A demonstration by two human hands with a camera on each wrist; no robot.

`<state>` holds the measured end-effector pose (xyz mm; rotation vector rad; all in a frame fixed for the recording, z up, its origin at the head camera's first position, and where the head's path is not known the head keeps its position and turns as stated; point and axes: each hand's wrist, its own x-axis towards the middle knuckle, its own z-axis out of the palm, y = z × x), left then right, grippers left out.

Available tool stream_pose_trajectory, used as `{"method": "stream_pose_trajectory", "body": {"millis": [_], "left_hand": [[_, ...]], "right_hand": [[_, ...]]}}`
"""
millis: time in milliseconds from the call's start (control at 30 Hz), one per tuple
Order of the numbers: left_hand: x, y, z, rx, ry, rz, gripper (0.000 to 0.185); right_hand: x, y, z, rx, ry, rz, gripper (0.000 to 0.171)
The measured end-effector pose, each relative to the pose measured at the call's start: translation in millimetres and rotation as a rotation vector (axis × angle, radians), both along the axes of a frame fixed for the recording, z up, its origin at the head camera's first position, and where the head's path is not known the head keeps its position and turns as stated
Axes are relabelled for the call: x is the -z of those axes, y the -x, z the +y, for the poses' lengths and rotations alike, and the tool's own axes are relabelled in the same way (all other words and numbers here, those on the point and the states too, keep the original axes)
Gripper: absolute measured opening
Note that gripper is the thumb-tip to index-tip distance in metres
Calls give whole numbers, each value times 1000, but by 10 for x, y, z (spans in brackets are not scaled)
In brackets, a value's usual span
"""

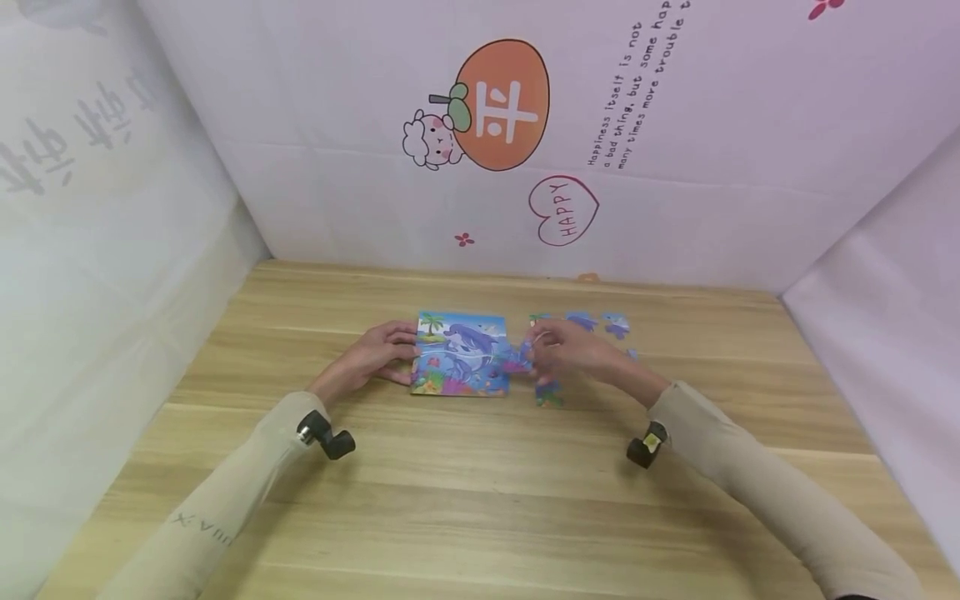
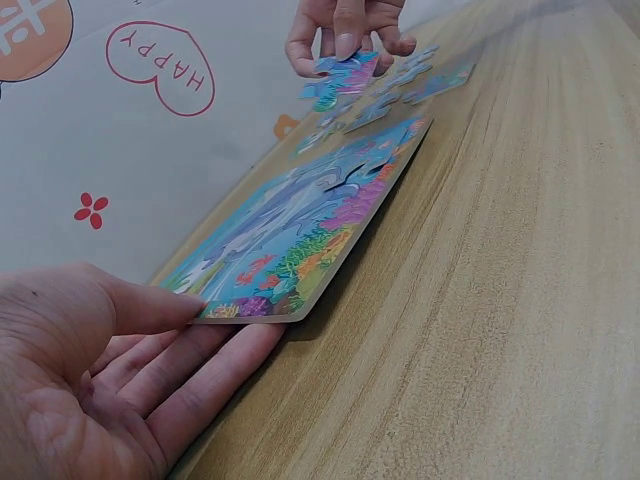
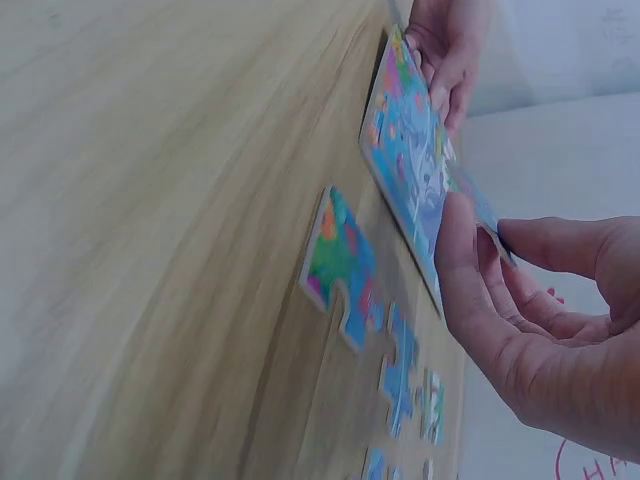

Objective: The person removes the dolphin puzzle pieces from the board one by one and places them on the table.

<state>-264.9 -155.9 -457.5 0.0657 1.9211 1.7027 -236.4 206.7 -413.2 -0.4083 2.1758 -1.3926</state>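
A square dolphin picture board [image 1: 459, 357] lies on the table, with a palm tree and coral printed on it. My left hand [image 1: 381, 352] holds its left edge, thumb [image 2: 160, 308] on top and fingers under the rim, as the left wrist view shows. Just off the board's right side, my right hand [image 1: 564, 348] pinches a blue and pink jigsaw piece [image 2: 343, 80] between thumb and fingers. The piece is raised above the table. In the head view that hand partly covers the loose pieces behind it.
Several loose jigsaw pieces lie right of the board, among them a green and blue one [image 3: 340, 265] and a dolphin one [image 1: 617, 325]. The wooden table [image 1: 465, 483] meets a printed white backdrop [image 1: 360, 200] behind, with white sheets on both sides.
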Motion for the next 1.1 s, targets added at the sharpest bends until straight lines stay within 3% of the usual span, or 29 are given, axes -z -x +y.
{"method": "stream_pose_trajectory", "body": {"millis": [200, 733, 1100], "left_hand": [[26, 13, -1, -8, -5, 1, 57], [38, -3, 6, -15, -17, 12, 55], [53, 1, 6, -14, -12, 17, 56]], "right_hand": [[-17, -59, 194, 34, -33, 5, 24], [-126, -129, 971, -34, -120, -72, 25], [-98, -277, 1031, 32, -162, -169, 24]]}}
